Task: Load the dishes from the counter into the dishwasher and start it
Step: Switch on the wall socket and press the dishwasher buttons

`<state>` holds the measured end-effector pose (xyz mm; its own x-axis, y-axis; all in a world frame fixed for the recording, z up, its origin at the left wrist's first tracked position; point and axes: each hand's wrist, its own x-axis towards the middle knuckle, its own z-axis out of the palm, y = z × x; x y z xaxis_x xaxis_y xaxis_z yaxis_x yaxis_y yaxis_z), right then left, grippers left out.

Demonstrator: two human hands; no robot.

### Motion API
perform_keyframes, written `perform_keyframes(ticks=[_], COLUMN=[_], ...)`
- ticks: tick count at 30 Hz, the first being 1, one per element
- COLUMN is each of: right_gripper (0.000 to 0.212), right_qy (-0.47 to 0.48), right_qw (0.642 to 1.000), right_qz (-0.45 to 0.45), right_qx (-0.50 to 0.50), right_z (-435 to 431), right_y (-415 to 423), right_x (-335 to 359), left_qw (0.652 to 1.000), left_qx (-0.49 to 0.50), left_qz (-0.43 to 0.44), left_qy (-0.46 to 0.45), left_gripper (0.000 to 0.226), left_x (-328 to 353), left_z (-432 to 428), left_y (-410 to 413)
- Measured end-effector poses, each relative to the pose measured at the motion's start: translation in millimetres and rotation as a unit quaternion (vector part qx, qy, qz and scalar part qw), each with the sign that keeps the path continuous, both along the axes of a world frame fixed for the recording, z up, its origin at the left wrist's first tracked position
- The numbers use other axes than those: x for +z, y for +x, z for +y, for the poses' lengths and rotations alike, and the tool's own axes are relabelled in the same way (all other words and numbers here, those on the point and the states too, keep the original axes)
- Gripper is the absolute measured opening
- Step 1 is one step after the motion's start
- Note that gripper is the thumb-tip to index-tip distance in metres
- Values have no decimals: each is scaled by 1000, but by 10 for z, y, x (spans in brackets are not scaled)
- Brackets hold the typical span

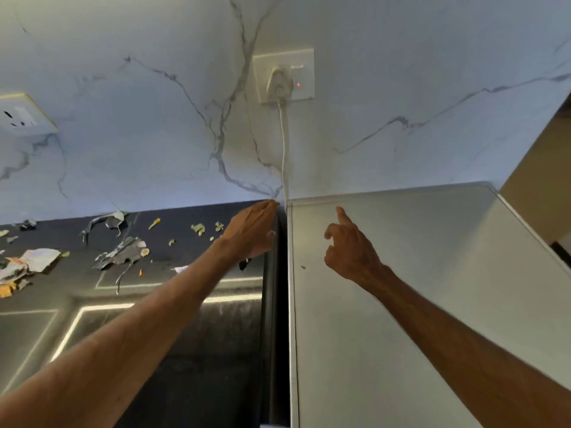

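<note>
A grey, flat appliance top (417,273), probably the dishwasher, fills the right half of the head view. My right hand (349,245) hovers over its back left part with the index finger pointing up and the other fingers curled, holding nothing. My left hand (253,230) reaches with straight fingers to the back right corner of the dark counter (191,242), beside the gap between counter and appliance. A white plug (279,83) sits in a wall socket (284,75) with a red light on; its white cable (283,149) runs down into that gap. No dishes are in view.
Scraps of paper, foil and food bits (123,248) litter the dark counter at left. A steel sink (92,329) lies below them. A second socket (21,115) is on the marble wall at far left. A doorway edge shows at far right.
</note>
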<state>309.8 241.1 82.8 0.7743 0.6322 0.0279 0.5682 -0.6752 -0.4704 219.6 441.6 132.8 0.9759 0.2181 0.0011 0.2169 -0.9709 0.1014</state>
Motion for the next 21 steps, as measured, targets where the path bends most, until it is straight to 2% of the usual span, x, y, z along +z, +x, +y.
perform_keyframes(ticks=[5,9,12,15,17,19,21], right_gripper=[30,20,17,36,53,67,87], right_qy=[24,53,64,20,-40,-92,-126], right_qw=[999,998,996,997,995,994,990], right_qz=[38,40,45,72,83,46,1], right_qx=[-10,12,34,35,33,46,62], right_z=[-537,-1083,-1576,-1983,-2213,-2401,-2549], right_y=[-555,-1089,-1623,-2122,-2339,-2442,-2489], right_x=[-275,-346,-330,-433,-570,-738,-943], left_qw=[997,987,981,977,977,978,979], left_qx=[-52,-111,-141,-151,-157,-166,-173], left_qz=[-12,-16,26,90,108,101,106], left_qy=[-63,-111,-132,-119,-95,-74,-18], left_gripper=[54,41,45,60,61,65,88], left_x=[-238,-398,-558,-731,-865,-1053,-1285], left_z=[-667,-1244,-1696,-2022,-2145,-2198,-2231], left_y=[-586,-1202,-1723,-2213,-2470,-2646,-2772])
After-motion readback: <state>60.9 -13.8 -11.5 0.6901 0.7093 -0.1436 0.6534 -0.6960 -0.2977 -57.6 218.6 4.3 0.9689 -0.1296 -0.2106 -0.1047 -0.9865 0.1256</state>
